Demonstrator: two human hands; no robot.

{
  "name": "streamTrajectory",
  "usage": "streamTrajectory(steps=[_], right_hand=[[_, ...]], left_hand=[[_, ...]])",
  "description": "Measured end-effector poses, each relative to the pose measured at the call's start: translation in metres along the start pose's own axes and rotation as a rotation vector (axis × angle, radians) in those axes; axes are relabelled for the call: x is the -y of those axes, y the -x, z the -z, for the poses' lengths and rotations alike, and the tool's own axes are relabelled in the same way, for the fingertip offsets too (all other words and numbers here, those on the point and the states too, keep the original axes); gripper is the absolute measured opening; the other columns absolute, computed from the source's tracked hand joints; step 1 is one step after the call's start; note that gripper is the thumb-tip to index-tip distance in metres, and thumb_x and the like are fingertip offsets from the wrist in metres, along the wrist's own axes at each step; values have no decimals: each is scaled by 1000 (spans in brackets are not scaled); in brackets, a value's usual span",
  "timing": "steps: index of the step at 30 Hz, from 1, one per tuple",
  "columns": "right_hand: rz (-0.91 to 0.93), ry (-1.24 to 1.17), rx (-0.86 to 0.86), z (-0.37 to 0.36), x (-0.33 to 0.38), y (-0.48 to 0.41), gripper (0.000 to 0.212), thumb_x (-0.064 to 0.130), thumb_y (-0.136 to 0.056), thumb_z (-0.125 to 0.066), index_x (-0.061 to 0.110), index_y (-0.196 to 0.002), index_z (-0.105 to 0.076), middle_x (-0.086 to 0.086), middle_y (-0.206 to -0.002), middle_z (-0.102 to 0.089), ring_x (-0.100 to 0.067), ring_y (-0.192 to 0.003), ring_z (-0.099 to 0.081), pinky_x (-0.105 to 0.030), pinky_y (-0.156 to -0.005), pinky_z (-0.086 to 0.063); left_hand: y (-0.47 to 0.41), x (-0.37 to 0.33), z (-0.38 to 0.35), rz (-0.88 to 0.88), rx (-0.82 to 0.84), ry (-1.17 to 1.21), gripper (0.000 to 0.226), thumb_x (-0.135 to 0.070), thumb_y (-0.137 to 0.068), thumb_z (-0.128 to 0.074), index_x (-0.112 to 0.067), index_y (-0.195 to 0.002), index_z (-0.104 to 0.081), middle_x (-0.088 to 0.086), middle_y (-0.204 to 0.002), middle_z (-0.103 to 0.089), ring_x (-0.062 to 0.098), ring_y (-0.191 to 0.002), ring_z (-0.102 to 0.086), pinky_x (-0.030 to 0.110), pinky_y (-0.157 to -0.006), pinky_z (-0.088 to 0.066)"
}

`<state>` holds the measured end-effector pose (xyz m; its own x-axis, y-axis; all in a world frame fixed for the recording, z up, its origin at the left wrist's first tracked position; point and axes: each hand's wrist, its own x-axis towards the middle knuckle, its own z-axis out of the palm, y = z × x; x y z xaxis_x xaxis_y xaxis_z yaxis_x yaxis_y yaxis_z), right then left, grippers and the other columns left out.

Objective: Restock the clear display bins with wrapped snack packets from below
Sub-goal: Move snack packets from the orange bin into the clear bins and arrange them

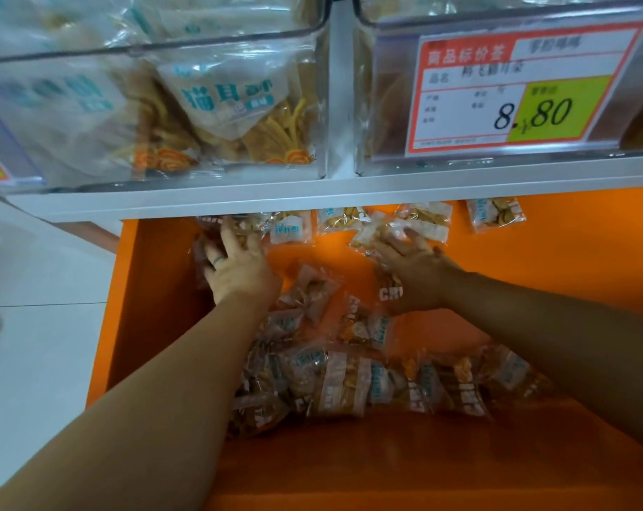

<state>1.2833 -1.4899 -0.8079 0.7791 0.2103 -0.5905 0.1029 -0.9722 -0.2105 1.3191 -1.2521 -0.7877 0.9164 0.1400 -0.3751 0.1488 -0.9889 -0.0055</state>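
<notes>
— Both hands are down in the orange drawer (157,274). Your left hand (240,269) lies with fingers spread on the packets in the far left corner (238,225). Your right hand (410,269) is spread flat over a white-ended packet (371,230). Neither is pinching anything that I can see.

— And the stock, where is it?

— Nearest you, under both forearms, there's a thick heap of wrapped snack packets (345,381). A few loose ones (312,293) lie between your wrists. Further back a thin row (343,219) is tucked under the shelf edge (238,201), with one stray packet (495,215) off to the right.

— So how do you do this grab well?

— I'd rake, not pick. Curl those spread fingers and sweep the far packets towards you so they bunch into a handful. The wrappers look slick, so close thumb and fingers right round the bundle before you lift.

— Anything to watch on the way up?

— The shelf edge hangs right over your fingertips, so draw back before you rise. Above it the left clear bin (312,86) shows packets already inside. The right clear bin (364,105) sits behind its price tag (526,90), so you can't judge its level. Match the printing before you drop anything in.
</notes>
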Motion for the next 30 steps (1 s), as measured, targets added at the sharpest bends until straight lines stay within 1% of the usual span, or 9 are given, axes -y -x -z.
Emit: streamTrajectory(steps=[3, 7, 11, 14, 16, 19, 23, 25, 30], right_hand=[[9, -3, 49, -3, -3, 1, 112, 57, -72, -71, 34, -150, 5, 2, -160, 4, -33, -145, 9, -63, -111, -15], [32, -61, 73, 0, -2, 5, 118, 57, -66, -77, 35, -150, 2, -6, -159, -4, -34, -145, 0, -53, -112, -23], [12, -131, 86, -5, -2, 8, 120, 59, -61, -79, 43, -149, 2, -8, -154, -7, -37, -141, -6, -51, -108, -31], [-106, -131, 34, -17, -4, 11, 124, 61, -55, -81, 44, -147, 1, -10, -147, -9, -39, -135, -15, -49, -100, -40], [-132, -154, 53, -23, -6, 10, 125, 60, -57, -81, 44, -147, 4, -11, -150, -1, -44, -135, -18, -48, -102, -38], [-129, -180, 135, -27, -8, 6, 128, 60, -58, -80, 41, -148, 8, -9, -155, 16, -47, -141, -5, -53, -109, -31], [-148, -151, 98, -29, -5, 4, 130, 61, -57, -80, 43, -147, 12, -7, -153, 30, -44, -141, 16, -59, -108, -30], [-143, -115, 40, -25, -5, 3, 130, 61, -58, -80, 46, -144, 16, -4, -150, 36, -42, -141, 19, -59, -107, -32], [-127, -82, 37, -16, -14, -7, 132, 60, -57, -81, 44, -145, 17, -6, -149, 39, -46, -141, 11, -56, -109, -29]], left_hand=[[2, 5, -1, 6, 34, -9, 68, -44, -91, -52, -22, -146, -19, 11, -155, 23, 42, -133, -30, 44, -99, -36], [5, -2, 2, -76, 64, 193, 86, -56, -83, -61, -23, -149, -17, 9, -155, 25, 39, -134, -35, 42, -103, -39], [14, -14, -13, -316, 237, 360, 87, -52, -76, -72, -39, -147, -23, 0, -158, 18, 34, -143, -20, 42, -110, -31], [20, -16, -27, -418, 398, 280, 91, -54, -81, -66, -46, -149, -6, 5, -160, 9, 30, -147, -3, 48, -113, -22], [18, -14, -31, -444, 443, 237, 92, -52, -84, -63, -48, -148, 3, 9, -159, -4, 35, -144, -15, 50, -111, -31], [12, -14, -34, -478, 444, 235, 87, -53, -87, -59, -48, -148, 4, 13, -150, -29, 36, -131, -40, 45, -103, -42], [8, -19, -41, -537, 408, 205, 73, -54, -93, -48, -49, -147, 1, 13, -150, -28, 36, -128, -43, 48, -103, -41], [6, -20, -46, -548, 409, 202, 70, -48, -95, -47, -52, -146, 2, 13, -152, -24, 37, -130, -42, 49, -103, -41], [-1, -17, -53, -555, 379, 218, 88, -7, -91, -56, -53, -145, -4, 14, -150, -28, 36, -127, -45, 44, -97, -46]])
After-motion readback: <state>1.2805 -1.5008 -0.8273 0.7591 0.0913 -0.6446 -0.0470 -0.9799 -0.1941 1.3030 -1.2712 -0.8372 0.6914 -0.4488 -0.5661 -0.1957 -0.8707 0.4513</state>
